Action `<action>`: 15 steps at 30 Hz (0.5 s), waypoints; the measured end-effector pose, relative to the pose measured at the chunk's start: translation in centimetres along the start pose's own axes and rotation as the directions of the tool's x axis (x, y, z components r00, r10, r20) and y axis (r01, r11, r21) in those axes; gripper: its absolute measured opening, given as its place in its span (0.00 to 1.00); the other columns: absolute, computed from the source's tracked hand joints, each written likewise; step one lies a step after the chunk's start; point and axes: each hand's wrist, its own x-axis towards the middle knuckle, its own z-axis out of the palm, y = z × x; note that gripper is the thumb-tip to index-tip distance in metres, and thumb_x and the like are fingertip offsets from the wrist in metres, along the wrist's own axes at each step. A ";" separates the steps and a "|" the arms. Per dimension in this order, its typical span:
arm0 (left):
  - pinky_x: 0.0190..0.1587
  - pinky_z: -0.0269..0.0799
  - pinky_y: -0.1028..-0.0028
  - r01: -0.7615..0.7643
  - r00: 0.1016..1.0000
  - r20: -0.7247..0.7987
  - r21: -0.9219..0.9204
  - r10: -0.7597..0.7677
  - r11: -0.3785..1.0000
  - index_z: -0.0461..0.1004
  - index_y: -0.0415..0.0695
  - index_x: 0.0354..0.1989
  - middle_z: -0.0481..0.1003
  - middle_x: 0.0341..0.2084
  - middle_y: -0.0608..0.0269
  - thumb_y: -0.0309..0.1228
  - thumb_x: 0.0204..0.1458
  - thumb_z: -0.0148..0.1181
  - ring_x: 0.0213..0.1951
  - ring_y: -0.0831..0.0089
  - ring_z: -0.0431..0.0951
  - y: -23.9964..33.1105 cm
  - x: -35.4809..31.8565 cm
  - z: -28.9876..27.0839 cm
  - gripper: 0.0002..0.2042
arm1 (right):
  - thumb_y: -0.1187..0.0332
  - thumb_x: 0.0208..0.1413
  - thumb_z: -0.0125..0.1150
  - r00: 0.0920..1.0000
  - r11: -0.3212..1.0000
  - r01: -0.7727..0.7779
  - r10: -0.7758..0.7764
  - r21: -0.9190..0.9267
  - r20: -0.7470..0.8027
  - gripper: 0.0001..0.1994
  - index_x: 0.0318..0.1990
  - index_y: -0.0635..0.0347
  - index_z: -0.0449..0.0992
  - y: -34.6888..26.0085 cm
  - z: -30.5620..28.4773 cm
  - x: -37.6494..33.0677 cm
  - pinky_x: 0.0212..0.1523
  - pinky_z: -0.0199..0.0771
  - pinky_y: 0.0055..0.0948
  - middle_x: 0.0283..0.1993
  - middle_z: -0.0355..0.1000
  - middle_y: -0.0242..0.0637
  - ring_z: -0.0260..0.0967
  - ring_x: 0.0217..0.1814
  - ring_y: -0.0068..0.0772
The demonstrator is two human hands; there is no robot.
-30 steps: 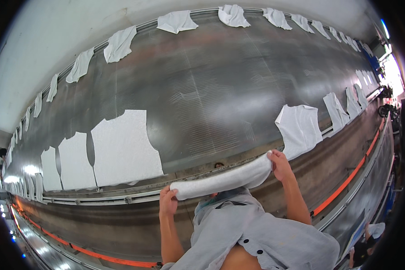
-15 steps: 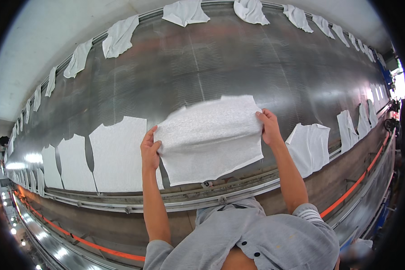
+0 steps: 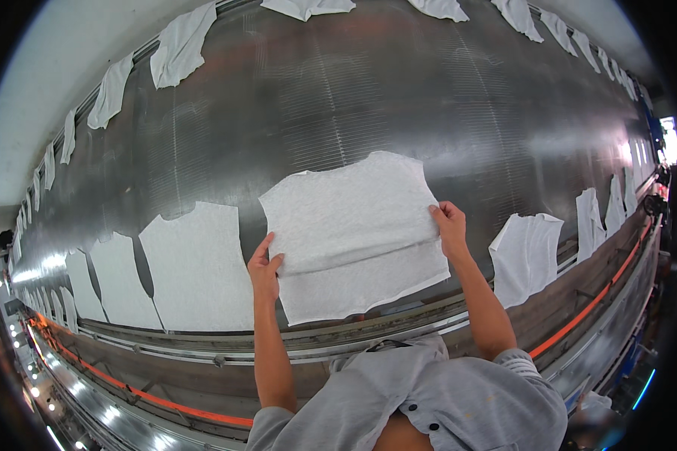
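A white fabric panel (image 3: 347, 207), cut like the body of a shirt, lies in front of me on the dark metal table (image 3: 399, 98). Its upper part rests spread out, while a crosswise fold runs through its lower half. At the panel's left edge, my left hand (image 3: 264, 270) pinches the cloth between thumb and fingers. My right hand (image 3: 450, 230) grips the right edge a little higher up. Left of this panel, a similar white panel (image 3: 195, 270) lies flat. To the right is a rumpled white piece (image 3: 525, 259) with curled corners.
More white pieces (image 3: 122, 282) line the near edge at left, and others (image 3: 590, 225) at far right. Along the far edge, several white pieces (image 3: 182, 46) hang or lie crumpled. A metal rail (image 3: 203, 359) borders the table on my side; an orange strip (image 3: 150, 408) runs below it.
The panel's top edge, raised and blurred before, now lies spread out on the table with its neckline showing. Both hands have moved slightly toward me along the panel's sides, still gripping it.
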 end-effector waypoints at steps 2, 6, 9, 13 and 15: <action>0.54 0.69 0.78 0.004 1.000 0.000 0.008 -0.004 1.000 0.69 0.32 0.62 0.74 0.56 0.51 0.14 0.49 0.56 0.53 0.71 0.75 0.2 0.1 0.2 0.27 | 0.70 0.59 0.63 1.000 1.000 -0.004 0.004 0.021 0.002 0.07 0.34 0.65 0.78 0.0 -0.1 -0.3 0.27 0.59 0.19 0.27 0.70 0.23 0.60 0.27 0.11; 0.56 0.68 0.76 0.005 1.000 0.009 0.006 -0.005 1.000 0.69 0.32 0.62 0.73 0.56 0.51 0.13 0.48 0.56 0.54 0.70 0.74 -0.2 0.2 -0.1 0.27 | 0.70 0.60 0.63 1.000 0.999 -0.014 0.014 0.050 0.009 0.07 0.36 0.66 0.78 -0.3 0.0 -1.0 0.30 0.61 0.19 0.28 0.72 0.25 0.62 0.29 0.12; 0.58 0.67 0.75 0.030 1.000 0.008 -0.002 -0.030 1.000 0.69 0.32 0.62 0.73 0.57 0.51 0.13 0.48 0.55 0.56 0.68 0.74 -0.8 0.4 -0.5 0.28 | 0.71 0.60 0.63 1.000 0.998 -0.012 0.010 0.064 0.022 0.07 0.36 0.67 0.78 0.2 -0.3 -1.1 0.31 0.63 0.19 0.29 0.73 0.26 0.63 0.30 0.13; 0.58 0.67 0.74 0.054 0.998 0.010 -0.015 -0.054 0.998 0.70 0.33 0.62 0.73 0.57 0.51 0.13 0.48 0.55 0.56 0.68 0.74 -1.4 0.0 -0.9 0.27 | 0.70 0.60 0.63 0.999 0.999 -0.005 0.003 0.049 0.032 0.07 0.37 0.67 0.78 0.5 -0.5 -1.2 0.32 0.63 0.19 0.30 0.73 0.26 0.63 0.30 0.13; 0.58 0.67 0.75 0.046 0.999 0.017 -0.011 -0.046 0.999 0.70 0.33 0.62 0.73 0.57 0.51 0.13 0.48 0.55 0.56 0.69 0.74 -1.4 -0.1 -0.7 0.28 | 0.71 0.60 0.63 1.000 0.999 -0.013 0.011 0.049 0.026 0.07 0.37 0.67 0.78 0.3 -0.5 -1.4 0.32 0.63 0.19 0.30 0.73 0.25 0.64 0.30 0.13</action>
